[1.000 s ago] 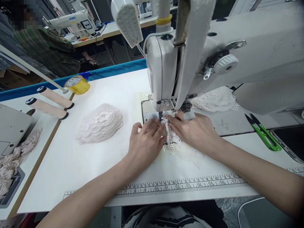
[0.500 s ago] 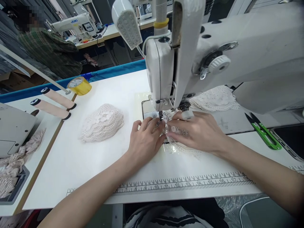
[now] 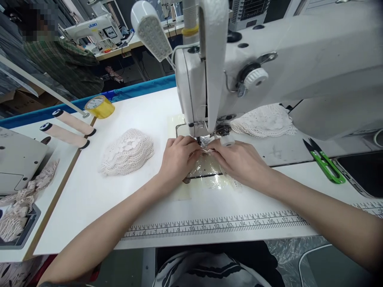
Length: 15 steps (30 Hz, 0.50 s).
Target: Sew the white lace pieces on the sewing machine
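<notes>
At the needle of the white sewing machine [image 3: 191, 87], both my hands pinch the edge of a cream lace piece [image 3: 206, 150]. My left hand [image 3: 179, 157] grips it just left of the presser foot [image 3: 199, 140], fingers closed. From the other side, my right hand [image 3: 239, 161] holds the same edge, thumb and fingers together. Part of the lace hangs out below my right palm; the rest is hidden behind my hands and the machine head. The metal needle plate [image 3: 206, 169], covered with clear tape, shows between my wrists.
Left lies a stack of lace pieces [image 3: 128, 153]; more lace [image 3: 266, 121] rests behind the needle. Green thread snips [image 3: 326, 163] and a phone [image 3: 362, 173] are at right. Two thread cones [image 3: 66, 135] and yellow tape [image 3: 99, 107] stand left. A person [image 3: 60, 63] sits beyond.
Both hands have drawn together at the lace edge by the presser foot. The lace under my right hand has been gathered back, uncovering the needle plate. The view has shifted slightly.
</notes>
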Available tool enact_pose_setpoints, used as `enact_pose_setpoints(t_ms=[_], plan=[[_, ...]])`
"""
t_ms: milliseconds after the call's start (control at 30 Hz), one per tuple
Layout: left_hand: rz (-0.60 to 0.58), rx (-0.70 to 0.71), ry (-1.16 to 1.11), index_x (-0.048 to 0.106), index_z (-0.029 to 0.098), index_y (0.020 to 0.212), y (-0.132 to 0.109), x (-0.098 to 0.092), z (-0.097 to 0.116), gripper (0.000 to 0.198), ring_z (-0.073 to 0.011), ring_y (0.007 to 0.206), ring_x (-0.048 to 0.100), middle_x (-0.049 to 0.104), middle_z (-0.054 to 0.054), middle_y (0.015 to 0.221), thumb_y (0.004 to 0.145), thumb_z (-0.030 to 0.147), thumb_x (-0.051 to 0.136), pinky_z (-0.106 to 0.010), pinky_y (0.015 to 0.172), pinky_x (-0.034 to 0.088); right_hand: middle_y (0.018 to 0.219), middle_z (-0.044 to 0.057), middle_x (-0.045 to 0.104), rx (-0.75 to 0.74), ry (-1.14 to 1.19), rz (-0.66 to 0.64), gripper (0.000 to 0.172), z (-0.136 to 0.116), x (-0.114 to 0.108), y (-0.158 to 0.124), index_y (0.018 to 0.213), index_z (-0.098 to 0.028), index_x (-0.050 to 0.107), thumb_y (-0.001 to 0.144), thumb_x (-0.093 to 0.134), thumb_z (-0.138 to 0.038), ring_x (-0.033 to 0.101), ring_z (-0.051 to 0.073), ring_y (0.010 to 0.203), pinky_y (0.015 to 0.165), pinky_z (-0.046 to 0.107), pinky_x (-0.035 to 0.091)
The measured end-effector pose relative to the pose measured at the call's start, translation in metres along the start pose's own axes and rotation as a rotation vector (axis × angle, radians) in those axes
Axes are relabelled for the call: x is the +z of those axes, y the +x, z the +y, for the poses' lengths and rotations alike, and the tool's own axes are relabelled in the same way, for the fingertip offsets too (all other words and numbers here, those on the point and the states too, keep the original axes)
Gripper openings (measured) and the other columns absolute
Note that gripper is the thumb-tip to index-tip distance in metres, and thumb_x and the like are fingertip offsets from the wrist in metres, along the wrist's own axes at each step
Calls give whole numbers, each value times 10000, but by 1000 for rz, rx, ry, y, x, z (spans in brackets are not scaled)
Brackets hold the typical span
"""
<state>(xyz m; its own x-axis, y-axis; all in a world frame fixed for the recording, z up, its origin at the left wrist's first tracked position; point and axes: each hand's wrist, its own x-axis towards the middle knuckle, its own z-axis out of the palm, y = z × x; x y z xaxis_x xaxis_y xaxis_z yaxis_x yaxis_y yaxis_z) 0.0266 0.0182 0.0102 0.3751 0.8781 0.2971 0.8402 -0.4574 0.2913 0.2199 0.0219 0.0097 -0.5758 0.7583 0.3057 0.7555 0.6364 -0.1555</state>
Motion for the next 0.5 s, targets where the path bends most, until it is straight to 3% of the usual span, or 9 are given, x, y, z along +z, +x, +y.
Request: enact_pose_setpoints(t_ms=[100, 233, 433, 500], plan=[[-28, -45, -121, 693, 225, 870, 3, -1, -5, 190, -184, 977, 587, 682, 2, 1021, 944, 208, 519, -366, 859, 411, 774, 49, 675, 22, 12, 40, 307, 0, 5, 0, 1056, -157, 670, 921, 520, -389, 552, 165, 613, 544, 277, 302], [-24, -1, -140, 700, 236, 906, -1, -4, -10, 191, -183, 1016, 583, 685, -3, 1049, 943, 196, 517, -368, 888, 419, 796, 13, 687, -25, 40, 132, 219, 2, 8, -2, 998, -205, 707, 905, 509, -207, 561, 151, 657, 617, 286, 344], [144, 406, 239, 692, 244, 1071, -25, -4, -4, 202, -205, 1091, 592, 703, -12, 1127, 918, 185, 573, -389, 934, 367, 991, 24, 727, -235, -6, 189, 220, 0, 1, -6, 867, -191, 733, 889, 523, -128, 563, 162, 764, 721, 317, 373], [171, 462, 331, 678, 224, 1119, -33, -4, -1, 228, -218, 1118, 592, 703, -25, 1149, 911, 192, 589, -388, 939, 357, 954, 26, 739, -271, -40, 211, 229, -1, 0, -7, 891, -191, 737, 892, 520, -117, 568, 171, 779, 744, 325, 372]])
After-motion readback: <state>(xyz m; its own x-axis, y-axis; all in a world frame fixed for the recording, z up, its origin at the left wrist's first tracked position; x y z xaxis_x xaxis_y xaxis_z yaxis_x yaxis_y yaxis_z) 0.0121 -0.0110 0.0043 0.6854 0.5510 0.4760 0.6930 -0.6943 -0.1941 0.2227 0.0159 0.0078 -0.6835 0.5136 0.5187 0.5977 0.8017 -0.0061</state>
